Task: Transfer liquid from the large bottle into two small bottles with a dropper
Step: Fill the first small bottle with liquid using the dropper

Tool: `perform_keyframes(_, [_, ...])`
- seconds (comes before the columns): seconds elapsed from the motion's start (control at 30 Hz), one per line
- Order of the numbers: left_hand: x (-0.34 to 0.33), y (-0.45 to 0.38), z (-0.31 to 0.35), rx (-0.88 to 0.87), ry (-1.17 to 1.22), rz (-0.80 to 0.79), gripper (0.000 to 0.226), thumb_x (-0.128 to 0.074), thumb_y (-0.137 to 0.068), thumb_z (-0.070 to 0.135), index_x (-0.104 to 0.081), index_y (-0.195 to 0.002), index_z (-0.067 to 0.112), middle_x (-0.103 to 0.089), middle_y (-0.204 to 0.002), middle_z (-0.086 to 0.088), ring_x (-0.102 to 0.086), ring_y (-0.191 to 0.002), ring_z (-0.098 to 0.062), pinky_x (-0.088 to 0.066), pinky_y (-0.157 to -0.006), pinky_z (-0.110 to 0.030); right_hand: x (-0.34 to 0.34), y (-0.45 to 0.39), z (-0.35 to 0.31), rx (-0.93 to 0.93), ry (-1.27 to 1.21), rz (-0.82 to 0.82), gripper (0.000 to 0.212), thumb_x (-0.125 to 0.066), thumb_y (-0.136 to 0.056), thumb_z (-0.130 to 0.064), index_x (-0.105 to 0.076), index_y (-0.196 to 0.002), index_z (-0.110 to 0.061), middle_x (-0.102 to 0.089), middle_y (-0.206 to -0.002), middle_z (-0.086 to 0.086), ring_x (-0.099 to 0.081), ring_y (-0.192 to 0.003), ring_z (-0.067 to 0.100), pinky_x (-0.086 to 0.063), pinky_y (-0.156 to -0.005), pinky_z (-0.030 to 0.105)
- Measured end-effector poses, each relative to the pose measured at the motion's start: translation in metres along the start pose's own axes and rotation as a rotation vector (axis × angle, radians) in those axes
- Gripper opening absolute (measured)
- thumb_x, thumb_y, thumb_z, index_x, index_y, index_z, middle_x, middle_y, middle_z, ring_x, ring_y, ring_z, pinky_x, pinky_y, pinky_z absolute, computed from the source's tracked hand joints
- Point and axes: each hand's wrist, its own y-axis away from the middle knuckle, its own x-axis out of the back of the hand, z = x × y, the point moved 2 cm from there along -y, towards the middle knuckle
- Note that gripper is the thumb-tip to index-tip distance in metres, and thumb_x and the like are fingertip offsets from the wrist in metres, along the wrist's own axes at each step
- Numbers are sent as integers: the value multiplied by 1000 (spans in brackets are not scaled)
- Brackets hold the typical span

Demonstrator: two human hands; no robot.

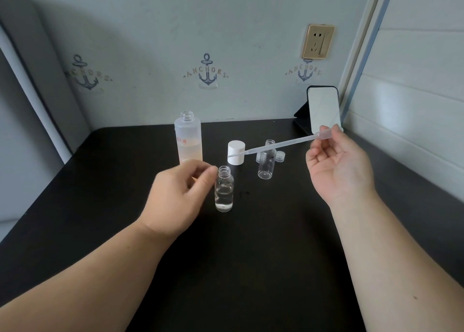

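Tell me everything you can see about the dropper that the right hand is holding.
The dropper is a long, thin pipette of clear, soft-looking plastic. Its wider bulb end is pinched between the thumb and fingers of the right hand, raised above the black table. The narrow stem runs almost level, sloping slightly down to the left, and in this view passes in front of the empty small bottle and the white cap. Whether it holds liquid cannot be told. Nothing but the hand visibly touches it.
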Motion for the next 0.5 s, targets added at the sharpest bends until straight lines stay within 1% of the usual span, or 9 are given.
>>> perform_keyframes(0.1, [8,-2,0,25,43,263,15,-53,-88,53,-59,-96,42,-63,-89,20,-63,-82,-2,-47,-68,-21,-1,0,1,-9,-4,-11,27,-69,-94,-18,-77,-72,-5,-73,-76,2,-63,-62,13,-50,-59,23])
perform_keyframes(0.13, [10,-4,-2,49,43,325,14,-55,-86,52,-54,-98,45,-60,-93,21,-60,-85,1,-45,-69,-18,0,0,2,-12,-8,-12,26,-69,-94,-18,-78,-73,-4,-72,-76,3,-63,-63,14,-50,-59,23])
perform_keyframes(0.17, [11,-6,-5,73,42,358,21,-58,-83,51,-50,-102,47,-58,-96,20,-59,-87,2,-45,-70,-18,0,0,2,-12,-7,-15,26,-69,-94,-18,-78,-74,-4,-71,-76,3,-63,-63,14,-50,-59,23])
perform_keyframes(0.2, [11,-8,-9,103,44,357,33,-62,-81,48,-49,-111,43,-56,-100,18,-58,-91,1,-46,-73,-19,0,-1,3,-9,-3,-19,26,-69,-94,-18,-77,-74,-4,-71,-76,3,-63,-63,14,-50,-59,23])
perform_keyframes(0.27, [8,-14,-18,175,59,270,58,-70,-82,43,-43,-133,35,-55,-117,16,-58,-102,-2,-49,-80,-22,0,-1,3,-11,1,-25,26,-69,-94,-18,-78,-75,-4,-72,-76,4,-64,-63,15,-51,-59,24])
perform_keyframes(0.33, [1,-17,-22,223,64,157,71,-74,-84,43,-35,-144,37,-54,-123,22,-58,-105,4,-47,-80,-19,-1,-1,4,-21,1,-29,24,-69,-94,-18,-79,-77,-3,-71,-77,5,-65,-64,15,-51,-60,24])
perform_keyframes(0.4, [-3,-19,-25,241,6,97,62,-73,-86,47,-40,-138,41,-58,-108,29,-59,-92,16,-45,-72,-16,-1,0,4,-31,9,-30,24,-69,-94,-18,-79,-78,-3,-71,-78,5,-65,-64,15,-52,-61,24])
perform_keyframes(0.47, [-4,-20,-27,246,-52,85,36,-69,-89,48,-45,-115,51,-60,-93,35,-55,-84,24,-42,-64,-17,-2,1,4,-32,18,-30,23,-68,-94,-17,-77,-78,-3,-72,-78,4,-65,-65,15,-52,-61,24])
perform_keyframes(0.5, [-4,-21,-28,249,-52,86,32,-69,-90,48,-43,-108,53,-57,-92,41,-54,-83,24,-42,-64,-17,-3,1,4,-31,14,-30,21,-68,-95,-15,-76,-81,-2,-72,-78,5,-65,-65,15,-52,-61,24])
